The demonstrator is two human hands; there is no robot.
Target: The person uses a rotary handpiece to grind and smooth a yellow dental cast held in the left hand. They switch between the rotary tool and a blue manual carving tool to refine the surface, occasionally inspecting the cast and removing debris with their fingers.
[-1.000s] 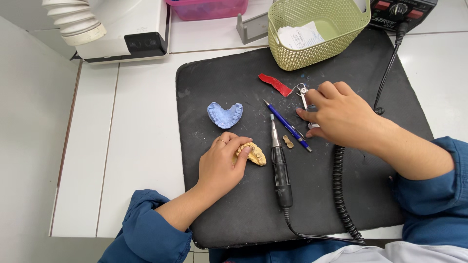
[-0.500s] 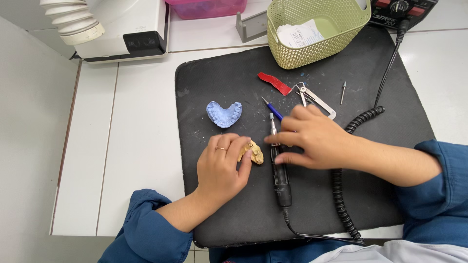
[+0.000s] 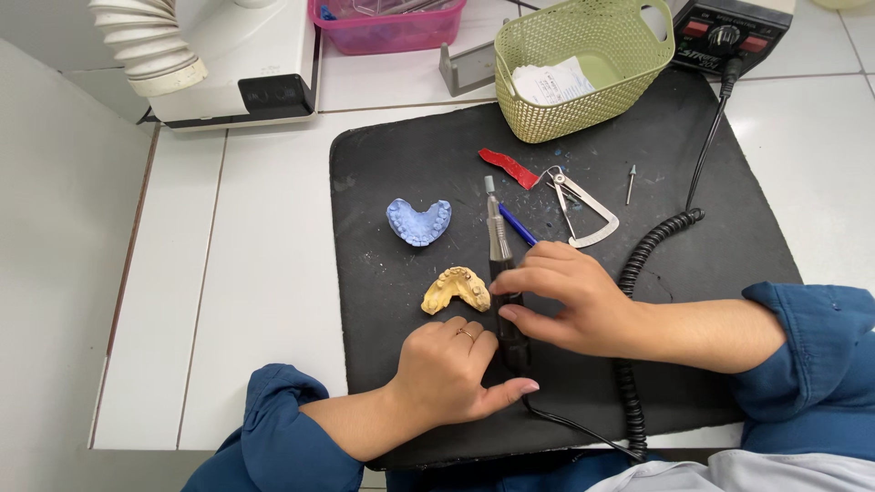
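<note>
Pinching the dark handpiece now, the right hand has come over from the metal caliper; the left hand, probably resting loosely open, has slid off the yellow dental cast just left of the handpiece, on the black mat.

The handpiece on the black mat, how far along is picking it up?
Done: the right hand has its fingers around the handpiece. In hand: the grasp; it lies flat on the mat. Left: lifting it; the yellow dental cast lies loose beside the left hand.
</note>
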